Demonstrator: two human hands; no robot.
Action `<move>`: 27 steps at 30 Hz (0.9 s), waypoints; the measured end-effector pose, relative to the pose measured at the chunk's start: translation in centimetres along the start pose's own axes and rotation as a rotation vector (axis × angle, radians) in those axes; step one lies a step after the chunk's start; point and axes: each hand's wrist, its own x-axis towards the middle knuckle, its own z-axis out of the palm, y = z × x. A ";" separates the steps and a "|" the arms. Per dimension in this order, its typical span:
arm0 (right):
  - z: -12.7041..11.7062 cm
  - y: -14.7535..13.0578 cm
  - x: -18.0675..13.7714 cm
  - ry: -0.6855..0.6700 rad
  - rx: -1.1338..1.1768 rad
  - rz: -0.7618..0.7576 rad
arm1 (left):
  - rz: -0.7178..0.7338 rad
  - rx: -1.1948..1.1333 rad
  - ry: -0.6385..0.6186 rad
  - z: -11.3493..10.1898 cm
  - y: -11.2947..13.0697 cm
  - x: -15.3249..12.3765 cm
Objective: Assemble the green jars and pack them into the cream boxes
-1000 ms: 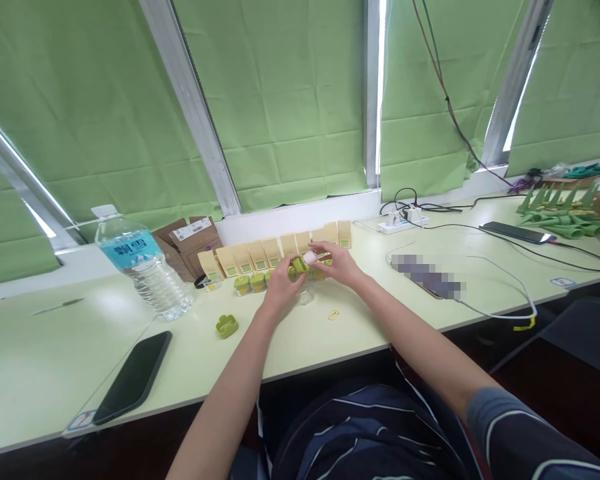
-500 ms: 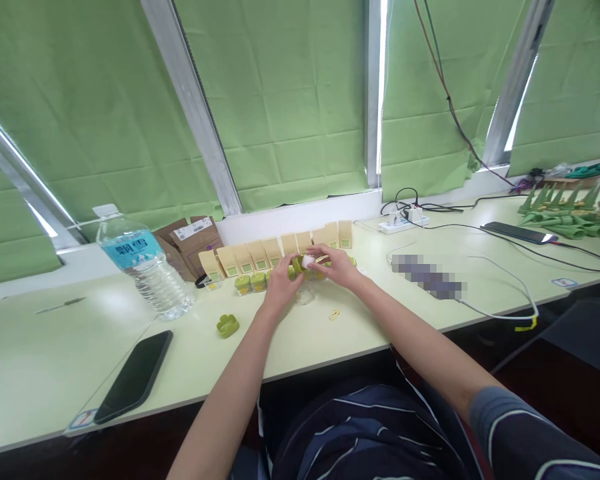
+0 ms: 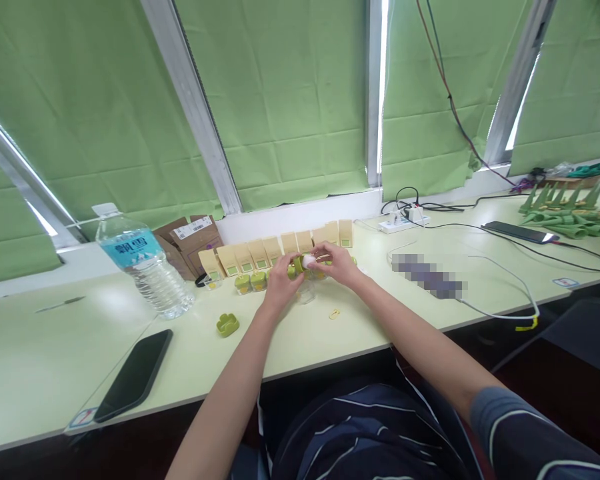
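Note:
My left hand (image 3: 283,280) is closed on a small green plastic piece (image 3: 299,264) above the middle of the table. Against that piece, my right hand (image 3: 336,263) pinches a small white object (image 3: 309,261), whose kind I cannot make out. Below the hands lies a clear plastic part (image 3: 305,293). A small yellow piece (image 3: 335,314) rests on the table to its right. Nearer my left forearm sits a green flower-shaped part (image 3: 227,325). Several small clear boxes with green lids (image 3: 250,283) stand in a row behind, partly hidden by my hands.
Several tan cards (image 3: 273,251) stand upright along the back. A large water bottle (image 3: 143,260), a cardboard box (image 3: 193,247) and a black phone (image 3: 135,375) are on the left. On the right are a power strip (image 3: 404,221), cables, another phone (image 3: 520,232) and green pieces (image 3: 560,213).
My hands stay nearly in place, with the white object still held against the green piece. At the far right edge, another person's hand has shifted slightly.

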 end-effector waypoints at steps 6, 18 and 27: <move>0.0 -0.5 -0.1 -0.005 0.041 0.043 | 0.033 0.018 0.009 -0.1 0.2 0.0; 0.4 -0.8 -0.5 -0.106 0.068 0.138 | 0.032 0.011 0.019 -0.1 -0.3 -0.1; 0.3 -0.7 -0.5 -0.121 -0.010 0.119 | 0.011 0.002 -0.036 -0.2 -0.4 -0.3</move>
